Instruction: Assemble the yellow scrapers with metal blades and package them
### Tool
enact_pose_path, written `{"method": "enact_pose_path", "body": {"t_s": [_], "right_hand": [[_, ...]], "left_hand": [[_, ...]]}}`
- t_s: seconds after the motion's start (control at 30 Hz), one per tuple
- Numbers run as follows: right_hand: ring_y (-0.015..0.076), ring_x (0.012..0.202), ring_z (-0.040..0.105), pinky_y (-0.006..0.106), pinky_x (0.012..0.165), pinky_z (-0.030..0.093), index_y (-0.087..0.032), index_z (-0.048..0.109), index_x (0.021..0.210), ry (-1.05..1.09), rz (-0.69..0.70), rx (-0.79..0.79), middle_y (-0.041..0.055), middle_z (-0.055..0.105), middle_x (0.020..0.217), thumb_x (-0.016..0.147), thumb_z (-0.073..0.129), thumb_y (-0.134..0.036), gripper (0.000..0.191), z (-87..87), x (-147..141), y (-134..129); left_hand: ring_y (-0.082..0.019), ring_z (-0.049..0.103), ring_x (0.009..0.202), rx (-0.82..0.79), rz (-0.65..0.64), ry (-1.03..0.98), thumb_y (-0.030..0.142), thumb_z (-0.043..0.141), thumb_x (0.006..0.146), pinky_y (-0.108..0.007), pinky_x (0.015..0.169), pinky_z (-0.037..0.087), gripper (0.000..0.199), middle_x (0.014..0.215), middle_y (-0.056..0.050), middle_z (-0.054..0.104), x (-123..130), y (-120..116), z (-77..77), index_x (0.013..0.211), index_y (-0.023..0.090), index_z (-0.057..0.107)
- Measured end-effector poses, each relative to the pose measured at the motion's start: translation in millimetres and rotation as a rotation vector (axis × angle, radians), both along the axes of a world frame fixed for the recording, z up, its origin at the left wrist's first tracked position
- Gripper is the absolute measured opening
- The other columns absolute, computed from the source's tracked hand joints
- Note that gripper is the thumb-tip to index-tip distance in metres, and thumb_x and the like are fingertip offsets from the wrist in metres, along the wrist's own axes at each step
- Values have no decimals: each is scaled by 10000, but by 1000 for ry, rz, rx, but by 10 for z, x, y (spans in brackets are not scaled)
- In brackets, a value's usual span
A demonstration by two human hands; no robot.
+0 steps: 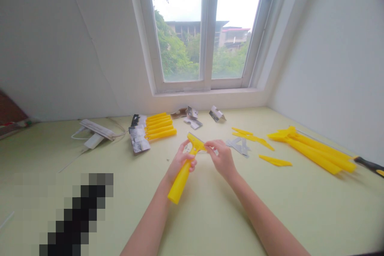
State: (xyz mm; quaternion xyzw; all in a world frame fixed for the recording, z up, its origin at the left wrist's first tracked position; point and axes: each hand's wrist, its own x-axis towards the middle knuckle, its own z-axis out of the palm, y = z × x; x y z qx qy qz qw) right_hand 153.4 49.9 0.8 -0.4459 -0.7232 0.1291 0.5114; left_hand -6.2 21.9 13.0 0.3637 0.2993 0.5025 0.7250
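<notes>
I'm watching from the head camera as the left hand (181, 161) is closing around the yellow scraper (180, 184) in the middle of the frame, gripping it by the handle with the head tilted up and away. The right hand (220, 158) is coming in from the lower right, its fingertips (208, 145) pinching together at the scraper's metal edge (195, 138). I can't tell whether they're gripping that edge or only touching it.

Upper left of centre, a tidy row of yellow handles (159, 126) is lying side by side, with a stack of printed cards (138, 140) against its left end. Just behind, along the window wall, a few bent metal-and-paper pieces (216, 114) are sitting loose. Right of the hands, a small pile of silver blades (240, 147) is lying near some loose yellow strips (275, 161). Further right, a heap of yellow scrapers (312, 152) is lying across the desk, and a black-handled tool (370, 165) is poking in at the right edge.

So the layout is showing one gathered row on the left and a looser spread on the right — with just this one piece in hand. At far left, a white cable (79, 134) is trailing from a flat package (96, 130).
</notes>
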Motion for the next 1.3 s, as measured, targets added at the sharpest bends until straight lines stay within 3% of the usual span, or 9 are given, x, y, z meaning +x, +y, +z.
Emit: {"method": "enact_pose_path", "body": {"t_s": [0.43, 0.63, 0.83, 0.97, 1.13, 1.3], "right_hand": [[191, 804, 519, 328, 736, 415, -217, 636, 798, 10, -32, 34, 41, 606, 798, 771, 521, -215, 119, -10, 4, -24], [188, 787, 527, 310, 683, 414, -196, 612, 800, 9, -64, -11, 46, 618, 796, 795, 480, -280, 156, -15, 35, 21], [235, 914, 500, 393, 820, 344, -185, 641, 820, -309, -233, -74, 88, 594, 943, 732, 543, -284, 164, -192, 180, 150], [211, 850, 523, 355, 778, 362, -180, 628, 713, -409, -210, -177, 79, 606, 882, 736, 525, -261, 133, -235, 247, 183], [183, 725, 568, 297, 662, 404, -186, 602, 707, -272, -146, -284, 46, 638, 736, 731, 459, -213, 147, -126, 449, 216], [178, 717, 577, 309, 667, 432, -194, 585, 740, -114, -140, -182, 36, 641, 764, 702, 470, -219, 123, -21, 654, 247]], "left_hand": [[-28, 443, 452, 31, -47, -13, 84, 500, 648, -134, 391, 297, 679, 827, -16, 518, -6, -14, 1, 1247, 299, 264], [-20, 447, 461, -15, 23, -89, 87, 510, 651, -126, 398, 312, 696, 901, -35, 536, -5, -7, 12, 1254, 320, 253], [-13, 437, 458, -62, 106, -142, 90, 534, 646, -127, 403, 333, 720, 1008, -67, 539, -38, 30, -4, 1258, 334, 243], [-22, 448, 461, -55, 135, -134, 82, 534, 640, -132, 408, 339, 724, 964, -63, 551, -44, 50, -30, 1257, 324, 243], [-32, 453, 461, -52, 202, -132, 94, 559, 618, -144, 404, 337, 730, 906, -42, 552, -70, 86, -74, 1243, 310, 250], [-31, 447, 453, -55, 251, -132, 101, 578, 600, -147, 404, 337, 725, 860, -20, 544, -92, 105, -82, 1225, 307, 273]]}}
